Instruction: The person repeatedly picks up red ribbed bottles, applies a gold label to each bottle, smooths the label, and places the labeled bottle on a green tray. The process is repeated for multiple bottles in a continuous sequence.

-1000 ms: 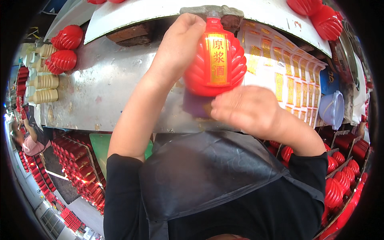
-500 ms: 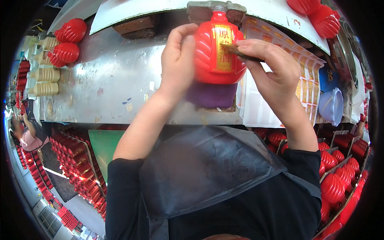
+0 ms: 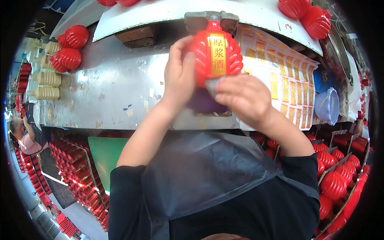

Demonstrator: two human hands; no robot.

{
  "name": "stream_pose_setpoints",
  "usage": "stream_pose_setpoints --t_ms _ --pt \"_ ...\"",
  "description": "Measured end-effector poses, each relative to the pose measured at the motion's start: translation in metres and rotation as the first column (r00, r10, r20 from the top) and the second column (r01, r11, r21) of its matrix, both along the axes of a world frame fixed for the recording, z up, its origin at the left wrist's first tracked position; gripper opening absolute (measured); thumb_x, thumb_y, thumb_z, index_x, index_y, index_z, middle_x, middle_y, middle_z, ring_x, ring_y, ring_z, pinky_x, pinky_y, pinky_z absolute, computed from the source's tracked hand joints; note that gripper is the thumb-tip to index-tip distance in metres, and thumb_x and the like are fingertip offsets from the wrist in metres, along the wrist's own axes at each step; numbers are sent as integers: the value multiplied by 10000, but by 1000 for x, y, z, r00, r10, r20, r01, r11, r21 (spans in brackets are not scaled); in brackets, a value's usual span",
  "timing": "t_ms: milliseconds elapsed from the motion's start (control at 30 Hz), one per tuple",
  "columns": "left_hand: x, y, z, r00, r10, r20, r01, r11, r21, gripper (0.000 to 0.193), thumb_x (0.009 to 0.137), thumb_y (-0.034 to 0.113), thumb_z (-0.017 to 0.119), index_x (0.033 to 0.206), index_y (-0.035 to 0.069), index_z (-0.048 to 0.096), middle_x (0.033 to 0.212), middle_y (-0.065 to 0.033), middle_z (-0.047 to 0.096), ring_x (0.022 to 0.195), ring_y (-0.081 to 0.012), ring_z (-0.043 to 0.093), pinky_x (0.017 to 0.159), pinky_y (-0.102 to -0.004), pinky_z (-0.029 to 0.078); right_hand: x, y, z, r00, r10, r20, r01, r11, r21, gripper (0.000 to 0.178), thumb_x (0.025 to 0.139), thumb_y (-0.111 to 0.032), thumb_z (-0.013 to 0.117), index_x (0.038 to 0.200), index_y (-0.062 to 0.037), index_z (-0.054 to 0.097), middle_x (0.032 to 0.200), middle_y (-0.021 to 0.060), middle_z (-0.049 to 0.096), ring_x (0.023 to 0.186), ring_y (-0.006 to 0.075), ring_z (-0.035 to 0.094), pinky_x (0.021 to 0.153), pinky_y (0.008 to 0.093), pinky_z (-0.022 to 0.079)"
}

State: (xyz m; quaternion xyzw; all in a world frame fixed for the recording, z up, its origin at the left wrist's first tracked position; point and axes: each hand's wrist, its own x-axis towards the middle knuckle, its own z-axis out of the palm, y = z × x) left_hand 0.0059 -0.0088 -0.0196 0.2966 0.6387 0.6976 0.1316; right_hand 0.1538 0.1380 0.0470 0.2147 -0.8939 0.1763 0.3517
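Observation:
A rounded red bottle (image 3: pixel 234 54) with ribbed sides lies on the metal table, its clear neck pointing away from me. Along its front runs a yellow-and-red label strip (image 3: pixel 219 52). My left hand (image 3: pixel 178 76) grips the bottle's left side, fingers curled around the far part. Between the fingers of my right hand (image 3: pixel 246 98) is a flat dark scraper-like piece (image 3: pixel 212 85), pressed at the label's lower end; its exact kind is unclear. The neck sits in a notched grey block (image 3: pixel 195 23), and a purple pad (image 3: pixel 206 103) lies below the bottle.
Sheets of gold labels (image 3: pixel 289 76) lie right of the bottle, beside a pale blue bucket (image 3: pixel 328 106). Red bottles (image 3: pixel 66 60) and cream containers (image 3: pixel 47 93) stand at the left. A white shelf board (image 3: pixel 160 14) spans the back. Crates of red bottles (image 3: pixel 334 186) flank me.
My right hand has moved down and left with the dark piece, from the label's middle to its lower end. My left hand stays on the bottle.

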Motion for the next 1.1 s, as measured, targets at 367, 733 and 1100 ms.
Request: stream_pose_setpoints --t_ms 367,733,1100 --pt "-7 9 15 996 -22 -87 10 990 -139 897 812 291 882 1502 3 387 1463 -266 550 1347 -398 580 1129 -469 476 -80 58 19 929 -289 231 323 938 -128 291 932 -93 739 1207 -18 684 1072 199 750 968 373 746 853 396 596" --pt "-50 41 47 958 -233 166 281 872 -401 839 767 271 904 1417 -34 469 1280 -184 678 1134 -213 683 977 -371 575 -99 69 39 871 -259 418 299 954 -33 260 946 -86 742 1188 5 719 1040 177 765 939 295 764 845 357 595" --pt "-25 26 68 898 -101 -429 40 988 -149 367 861 166 710 1199 75 602 977 -239 732 961 -428 719 865 -534 563 2 60 5 881 -417 224 445 570 -691 326 1030 8 680 1353 29 648 1279 154 720 1132 208 706 999 318 580"
